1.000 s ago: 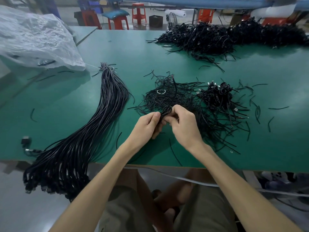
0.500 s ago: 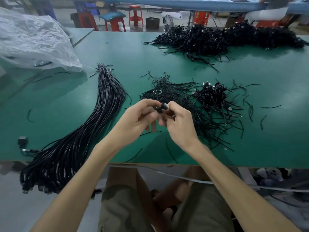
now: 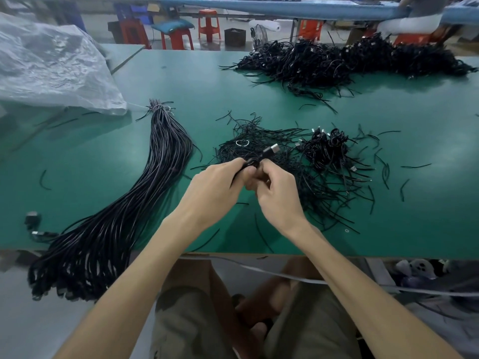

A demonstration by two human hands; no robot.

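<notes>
Your left hand [image 3: 215,189] and right hand [image 3: 278,196] met over the near part of the green table [image 3: 85,161], fingers curled, both pinching one black cable [image 3: 260,157], USB plug [image 3: 273,149] poking up far-right. Long cable bundle [image 3: 158,177] lay left. Loose tie tangle [image 3: 261,137] just beyond the hands. Big cable heap [image 3: 337,60] far right.

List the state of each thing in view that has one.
USB cable, held by both hands, plug sticking out.
left hand, grips the USB cable.
right hand, pinches the USB cable.
long cable bundle, tied at far end, hanging over the near table edge.
tie pile, loose, scattered.
</notes>
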